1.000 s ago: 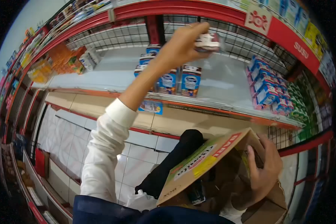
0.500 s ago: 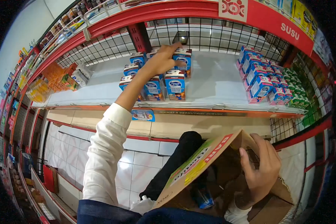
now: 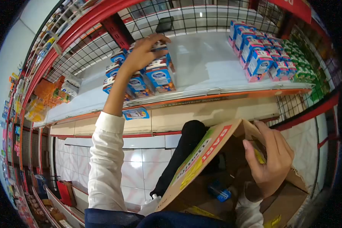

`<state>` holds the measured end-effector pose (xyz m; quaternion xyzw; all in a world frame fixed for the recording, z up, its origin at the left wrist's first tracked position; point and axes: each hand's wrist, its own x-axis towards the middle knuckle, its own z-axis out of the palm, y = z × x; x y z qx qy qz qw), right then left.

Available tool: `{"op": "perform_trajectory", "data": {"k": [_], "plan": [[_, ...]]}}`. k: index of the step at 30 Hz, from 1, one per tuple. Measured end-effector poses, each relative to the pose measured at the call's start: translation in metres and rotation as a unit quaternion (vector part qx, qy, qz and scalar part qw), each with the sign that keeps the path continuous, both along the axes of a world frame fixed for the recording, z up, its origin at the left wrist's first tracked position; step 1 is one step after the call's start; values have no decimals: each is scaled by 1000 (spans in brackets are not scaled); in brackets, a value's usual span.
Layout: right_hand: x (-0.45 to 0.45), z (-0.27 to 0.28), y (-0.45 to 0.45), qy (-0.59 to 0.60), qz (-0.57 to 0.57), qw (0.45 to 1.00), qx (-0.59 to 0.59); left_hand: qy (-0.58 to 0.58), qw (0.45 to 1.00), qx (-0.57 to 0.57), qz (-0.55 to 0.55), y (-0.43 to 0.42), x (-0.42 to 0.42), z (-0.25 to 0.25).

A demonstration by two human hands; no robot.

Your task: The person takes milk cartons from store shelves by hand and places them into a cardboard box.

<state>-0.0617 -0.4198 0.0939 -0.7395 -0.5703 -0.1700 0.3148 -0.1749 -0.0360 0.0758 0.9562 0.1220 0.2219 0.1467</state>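
Observation:
Blue-and-white milk cartons with brown tops (image 3: 161,78) stand in rows on the white shelf (image 3: 195,70). My left hand (image 3: 142,55) reaches over them, thumb and fingers around the top of a rear carton (image 3: 168,60) at the right of the group. The hand and wrist hide part of the cartons behind. At the lower right, my right hand (image 3: 271,159) grips the edge of an open cardboard box (image 3: 201,163), its thumb on the inner side. A blue pack (image 3: 219,191) lies inside the box; shadow obscures other contents.
Pink-and-blue cartons (image 3: 259,62) and small green cartons (image 3: 302,57) stand on the shelf's right. Orange packs (image 3: 49,89) are at its left end. Black wire mesh (image 3: 212,22) backs the shelf, with a dark flat object (image 3: 164,24) beside it.
The view has tilted and shifted, so the shelf appears higher and further left. My left hand stays at the same rear carton. My right hand remains on the box.

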Motion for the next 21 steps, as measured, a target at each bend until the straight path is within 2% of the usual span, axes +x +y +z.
{"op": "perform_trajectory", "data": {"k": [3, 4, 5, 6, 7, 8, 9, 10, 11, 13, 14, 18, 21], "plan": [[2, 2, -2, -14, -6, 1000, -18, -21, 1000, 13, -10, 5, 0, -6], [1, 3, -4, -3, -3, 999, -32, -11, 999, -32, -8, 4, -1, -4], [0, 3, -7, 9, -2, 999, -50, 26, 999, 15, 23, 3, -3, 0], [2, 4, -11, 2, 11, 998, -68, 4, 999, 41, -1, 8, -3, -2], [6, 3, -11, -13, 26, 997, -74, -45, 997, -34, -51, 12, -3, -7], [7, 0, -14, -5, 12, 996, -93, 8, 1000, 8, -14, 17, -3, -4], [8, 0, -17, -4, 34, 996, -80, -15, 999, 39, -6, 11, -2, -6], [9, -1, -17, -7, 57, 996, -61, 4, 999, 10, -35, 21, -4, -3], [9, -2, -16, -5, 48, 996, -71, 21, 1000, 15, -7, 8, -5, 2], [7, -4, -13, -56, 79, 995, 6, 14, 1000, 17, -21, 10, -5, 2], [7, -3, -15, -56, 74, 996, 3, 21, 998, 32, -42, 14, -3, 3], [8, -2, -34, 33, 227, 973, -17, 46, 998, 37, -17, 13, 0, 3], [6, -1, -41, 102, 345, 932, -29, 50, 998, 35, 2, 10, 2, 3]]}}
